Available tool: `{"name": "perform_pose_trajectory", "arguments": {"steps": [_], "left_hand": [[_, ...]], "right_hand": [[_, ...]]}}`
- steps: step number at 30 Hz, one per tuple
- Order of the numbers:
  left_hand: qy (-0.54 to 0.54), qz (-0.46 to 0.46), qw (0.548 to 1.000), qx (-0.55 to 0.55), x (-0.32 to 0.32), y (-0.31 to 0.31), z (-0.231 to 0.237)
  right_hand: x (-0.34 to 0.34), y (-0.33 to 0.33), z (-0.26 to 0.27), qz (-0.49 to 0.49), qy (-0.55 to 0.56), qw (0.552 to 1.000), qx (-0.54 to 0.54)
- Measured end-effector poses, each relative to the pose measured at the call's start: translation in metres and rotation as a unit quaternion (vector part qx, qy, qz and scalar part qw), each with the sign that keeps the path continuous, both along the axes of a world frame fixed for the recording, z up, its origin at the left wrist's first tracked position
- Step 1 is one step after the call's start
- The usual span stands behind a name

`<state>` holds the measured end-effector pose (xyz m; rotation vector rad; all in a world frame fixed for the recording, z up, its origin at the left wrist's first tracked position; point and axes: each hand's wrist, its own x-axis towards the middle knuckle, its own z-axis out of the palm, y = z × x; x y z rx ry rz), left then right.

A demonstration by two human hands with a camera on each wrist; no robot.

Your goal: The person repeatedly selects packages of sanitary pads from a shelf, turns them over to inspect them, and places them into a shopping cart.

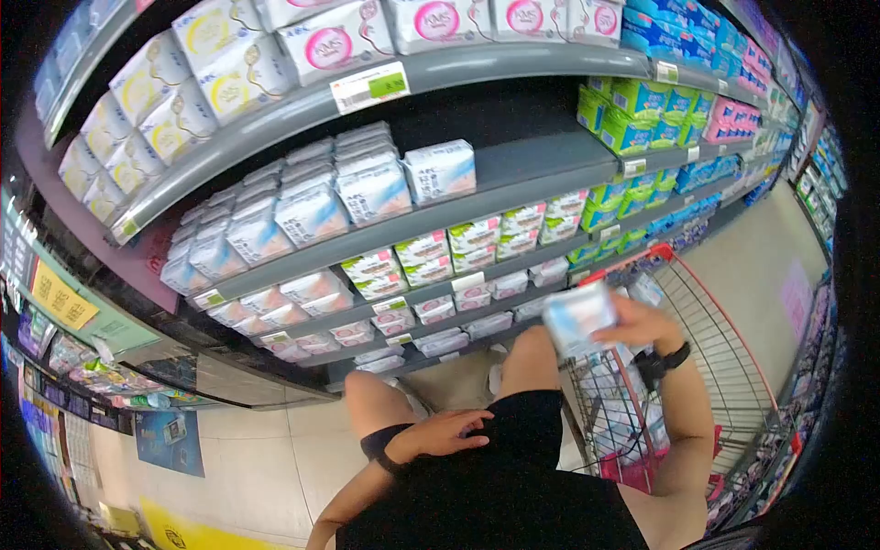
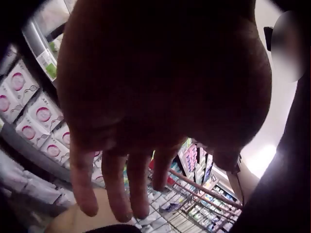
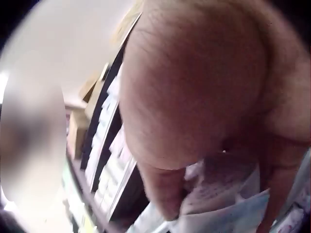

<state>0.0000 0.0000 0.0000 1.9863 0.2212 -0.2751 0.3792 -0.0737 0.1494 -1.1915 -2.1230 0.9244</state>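
My right hand [image 1: 643,323] grips a white and light blue sanitary pad pack [image 1: 579,317] above the near left side of the shopping cart [image 1: 724,344]. In the right wrist view, thumb and fingers are on either side of the pack [image 3: 228,211]. My left hand [image 1: 449,433] rests by my lap with relaxed fingers and holds nothing; the left wrist view shows its fingers [image 2: 114,189] hanging loosely. Similar packs [image 1: 600,394] lie inside the cart. On the shelf ahead, matching packs [image 1: 312,211] stand in rows, one pack [image 1: 440,171] at their right end.
Above, a grey shelf edge [image 1: 513,62] carries white packs with pink or yellow circles [image 1: 330,44]. Green packs [image 1: 642,105] sit farther right. Lower shelves hold several more rows of packs [image 1: 426,259]. A yellow floor marking [image 1: 188,530] lies at lower left.
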Motion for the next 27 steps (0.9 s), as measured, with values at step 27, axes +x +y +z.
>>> {"name": "perform_pose_trajectory", "arguments": {"steps": [27], "left_hand": [[-0.3,0.319,0.863,0.25,0.012,0.004,0.057]], "right_hand": [[-0.117,0.06,-0.091,-0.045,0.373,0.734,-0.566]]}}
